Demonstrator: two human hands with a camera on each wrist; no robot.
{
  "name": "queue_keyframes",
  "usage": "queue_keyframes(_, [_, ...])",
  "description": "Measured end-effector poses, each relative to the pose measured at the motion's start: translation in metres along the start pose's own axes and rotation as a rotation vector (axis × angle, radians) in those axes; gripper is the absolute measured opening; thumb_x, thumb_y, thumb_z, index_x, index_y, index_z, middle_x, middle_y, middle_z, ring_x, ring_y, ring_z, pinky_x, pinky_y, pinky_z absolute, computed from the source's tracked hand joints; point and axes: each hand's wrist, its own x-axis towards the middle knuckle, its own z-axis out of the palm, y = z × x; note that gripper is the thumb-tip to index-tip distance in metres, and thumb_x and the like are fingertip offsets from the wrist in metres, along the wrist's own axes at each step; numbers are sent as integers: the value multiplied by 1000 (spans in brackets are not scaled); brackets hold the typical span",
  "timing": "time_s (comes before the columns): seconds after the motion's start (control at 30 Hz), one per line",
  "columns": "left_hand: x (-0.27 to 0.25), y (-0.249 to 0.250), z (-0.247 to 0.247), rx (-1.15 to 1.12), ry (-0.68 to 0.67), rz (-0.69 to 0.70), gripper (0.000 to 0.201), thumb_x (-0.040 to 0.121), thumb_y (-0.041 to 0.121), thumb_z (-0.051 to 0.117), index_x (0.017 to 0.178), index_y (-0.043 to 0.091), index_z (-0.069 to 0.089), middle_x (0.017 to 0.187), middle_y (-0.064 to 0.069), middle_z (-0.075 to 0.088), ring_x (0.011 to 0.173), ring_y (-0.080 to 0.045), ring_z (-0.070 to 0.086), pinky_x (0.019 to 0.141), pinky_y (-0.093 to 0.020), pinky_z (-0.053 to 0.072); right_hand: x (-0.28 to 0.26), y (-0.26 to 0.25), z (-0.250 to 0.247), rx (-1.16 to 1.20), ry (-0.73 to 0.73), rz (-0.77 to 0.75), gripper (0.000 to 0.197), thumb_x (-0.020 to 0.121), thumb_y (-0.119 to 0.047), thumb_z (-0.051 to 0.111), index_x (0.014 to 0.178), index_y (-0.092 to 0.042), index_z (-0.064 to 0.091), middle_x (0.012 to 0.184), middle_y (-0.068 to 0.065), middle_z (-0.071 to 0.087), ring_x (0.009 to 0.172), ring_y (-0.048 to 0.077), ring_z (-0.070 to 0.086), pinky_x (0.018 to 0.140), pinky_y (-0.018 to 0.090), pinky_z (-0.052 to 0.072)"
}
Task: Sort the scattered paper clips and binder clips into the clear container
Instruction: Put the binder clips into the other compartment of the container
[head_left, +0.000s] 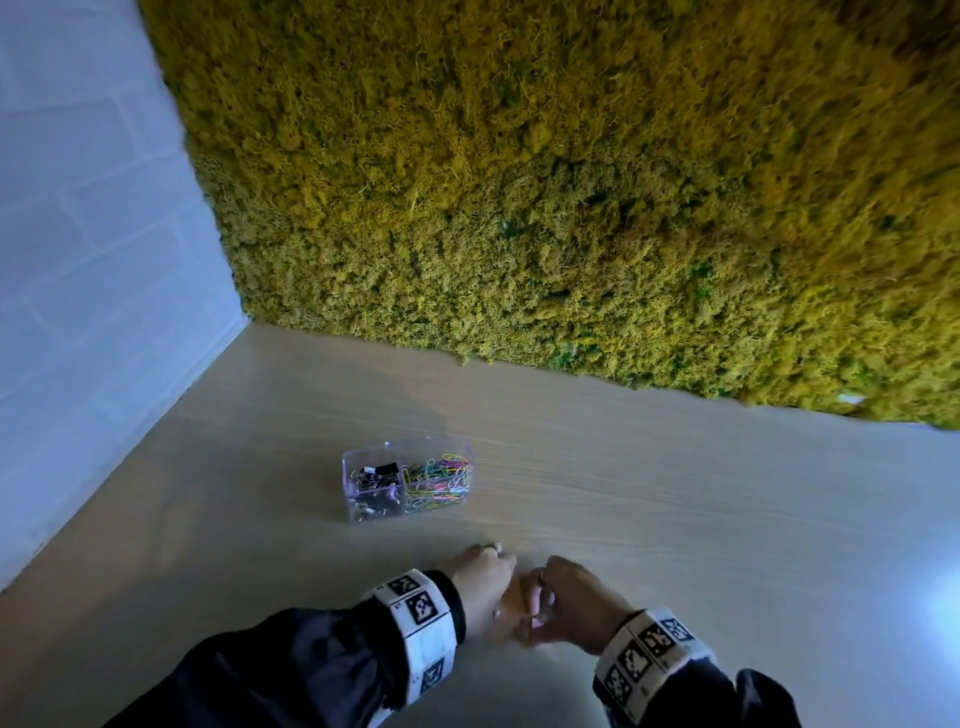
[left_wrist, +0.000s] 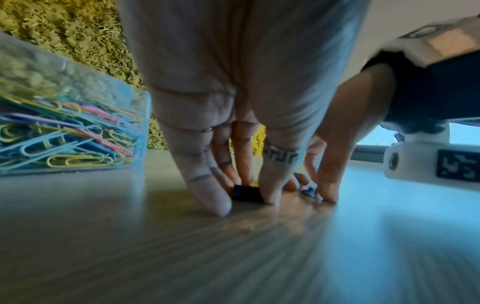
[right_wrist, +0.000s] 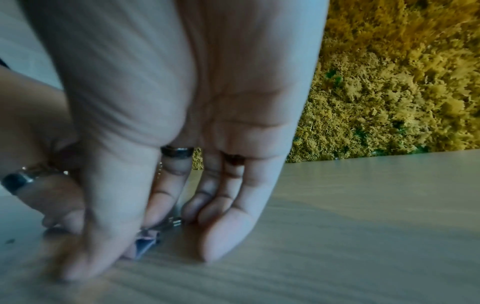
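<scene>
A clear two-compartment container (head_left: 347, 486) stands on the wooden table; black binder clips (head_left: 375, 486) fill its left side and coloured paper clips (head_left: 439, 480) its right. Both hands are down on the table in front of it, touching each other. In the left wrist view my left hand (head_left: 483, 571) has fingertips on either side of a small black binder clip (left_wrist: 246, 193) and pinches it on the table. My right hand (head_left: 566, 597) pinches another binder clip (right_wrist: 146, 243) between thumb and forefinger, its wire handle (right_wrist: 172, 223) sticking out. From the head view the hands hide both clips.
A yellow-green moss wall (head_left: 571, 208) backs the table (head_left: 675, 493), and a white wall (head_left: 93, 260) closes the left side. The container's paper-clip side (left_wrist: 78, 127) is just left of my left hand. Marker bands wrap both wrists.
</scene>
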Motion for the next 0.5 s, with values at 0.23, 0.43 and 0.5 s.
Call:
queue_keyframes(0.23, [-6,-27,1,-541,-15,-31,41,79,2,59,115,15,46,98,-10,59,78,-21,55,68,-30,43,-9,1,-8,130,69,-12,23,63,-8,58,60,-30,55,55,-10,52,51,-5,53,58,11,41])
queue_keyframes(0.43, [-24,-53,-14,-2065,-215,-184,26,80,8,35,80,6,61,64,-7,51,52,-17,49,61,-32,56,-13,-43,-40,198,240,-152,24,68,-15,63,68,-38,54,71,-6,61,60,5,54,58,15,44])
queue_keyframes(0.5, [-23,-50,-21,-2156,-164,-232,25,77,13,37,71,4,60,64,-10,51,52,-20,50,57,-29,54,-11,-62,-40,214,291,-224,18,68,-20,62,71,-37,56,78,-5,64,65,7,55,61,22,47])
